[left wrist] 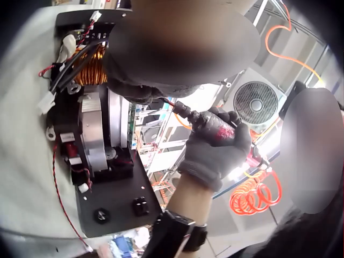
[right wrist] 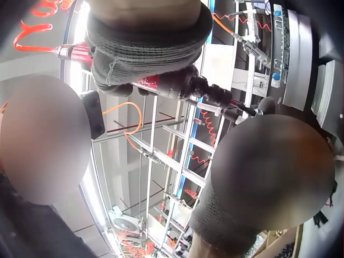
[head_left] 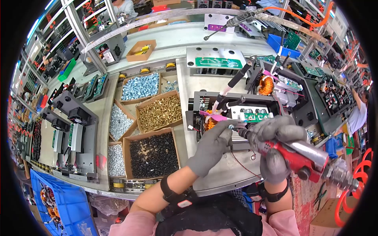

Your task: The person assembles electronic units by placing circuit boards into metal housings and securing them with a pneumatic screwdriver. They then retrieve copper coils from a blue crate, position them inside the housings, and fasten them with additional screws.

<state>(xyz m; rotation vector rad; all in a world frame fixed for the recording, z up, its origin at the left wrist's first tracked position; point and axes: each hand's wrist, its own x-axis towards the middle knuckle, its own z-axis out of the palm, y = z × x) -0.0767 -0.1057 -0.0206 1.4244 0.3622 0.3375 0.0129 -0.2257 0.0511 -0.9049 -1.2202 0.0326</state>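
My right hand (head_left: 277, 145), in a grey glove, grips a red and silver air screwdriver (head_left: 301, 157) whose bit points left. The gloved left hand (head_left: 214, 149) has thumb and fingertips together at the bit's tip, pinching a small silvery screw (head_left: 231, 126). Both hands are over the near edge of an open black metal case (head_left: 197, 95), which contains a green circuit board (head_left: 254, 116) and a copper coil (head_left: 210, 124). In the right wrist view, the screwdriver's bit (right wrist: 242, 107) reaches the left fingertips. The left hand partly hides the case's front.
Left of the case are cardboard boxes of black screws (head_left: 153, 155), brass screws (head_left: 159, 111) and bluish screws (head_left: 140, 87). A second open case (head_left: 303, 114) stands behind right. Another driver (head_left: 236, 19) hangs overhead. A red-black wire (head_left: 244, 167) trails across the bench; an orange coiled hose (head_left: 354, 196) hangs right.
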